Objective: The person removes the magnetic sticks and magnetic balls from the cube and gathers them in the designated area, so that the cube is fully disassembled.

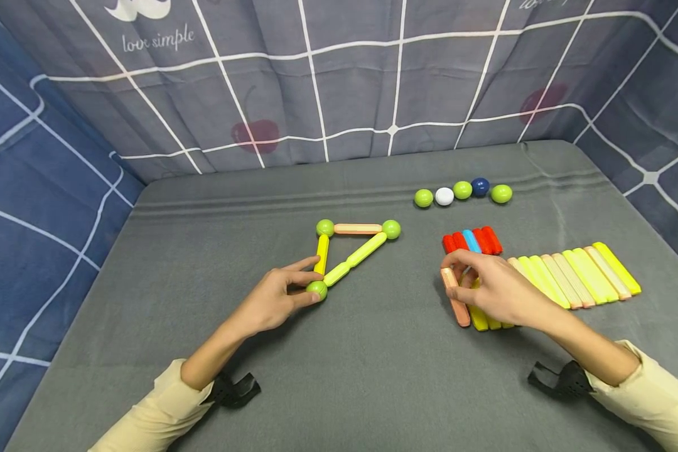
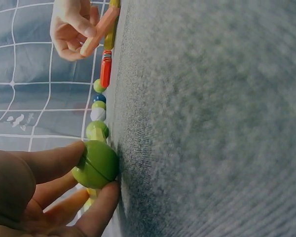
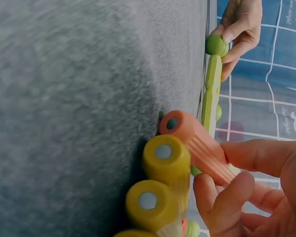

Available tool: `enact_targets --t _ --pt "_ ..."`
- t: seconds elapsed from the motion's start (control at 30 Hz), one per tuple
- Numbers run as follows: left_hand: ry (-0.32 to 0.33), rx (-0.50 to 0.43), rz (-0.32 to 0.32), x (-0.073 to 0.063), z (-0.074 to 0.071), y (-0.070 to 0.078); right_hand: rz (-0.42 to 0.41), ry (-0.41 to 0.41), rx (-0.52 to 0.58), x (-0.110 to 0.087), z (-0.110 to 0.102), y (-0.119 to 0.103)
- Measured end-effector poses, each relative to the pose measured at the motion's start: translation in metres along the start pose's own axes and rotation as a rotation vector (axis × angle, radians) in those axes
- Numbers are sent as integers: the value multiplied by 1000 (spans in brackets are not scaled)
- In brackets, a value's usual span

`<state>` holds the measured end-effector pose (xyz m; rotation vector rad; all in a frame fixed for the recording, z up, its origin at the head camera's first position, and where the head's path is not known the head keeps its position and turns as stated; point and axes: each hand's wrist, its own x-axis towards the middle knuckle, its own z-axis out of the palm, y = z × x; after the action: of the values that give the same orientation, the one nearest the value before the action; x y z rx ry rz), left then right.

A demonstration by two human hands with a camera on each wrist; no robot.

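Note:
My left hand [image 1: 274, 295] pinches a green ball [image 2: 96, 165] between thumb and fingers at the near corner of a triangle lying on the cloth. A yellow rod [image 1: 322, 251] and two light-green rods joined end to end [image 1: 364, 249] meet at this ball. Across the far side, an orange rod [image 1: 358, 229] links two more green balls [image 1: 392, 229]. Over on the right, my right hand [image 1: 497, 282] holds another orange rod [image 3: 200, 145] by its far part, tilted, its near end low beside the yellow rods [image 3: 165, 153]. Grey discs show in the rod ends.
Beyond the right hand lie short red rods [image 1: 490, 240] and a blue one [image 1: 472, 241]. A row of yellow, green and orange rods [image 1: 587, 276] extends rightward. Several loose balls, including a white ball [image 1: 444, 196], sit farther back. Checked curtains [image 1: 350, 81] border the grey cloth [image 1: 350, 389].

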<state>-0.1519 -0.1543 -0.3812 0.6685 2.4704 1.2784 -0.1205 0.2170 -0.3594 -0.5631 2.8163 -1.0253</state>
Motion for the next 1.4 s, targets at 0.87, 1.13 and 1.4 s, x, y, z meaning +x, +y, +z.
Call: enact_targets --t 0.87,1.13,1.4 --pt "-21 54 14 -9 11 12 -27 40 -71 -2 6 11" --pt "-122 62 42 -8 12 16 -20 39 -23 12 4 1" --pt "-141 19 42 -5 10 14 -1 -60 216 59 15 -17"
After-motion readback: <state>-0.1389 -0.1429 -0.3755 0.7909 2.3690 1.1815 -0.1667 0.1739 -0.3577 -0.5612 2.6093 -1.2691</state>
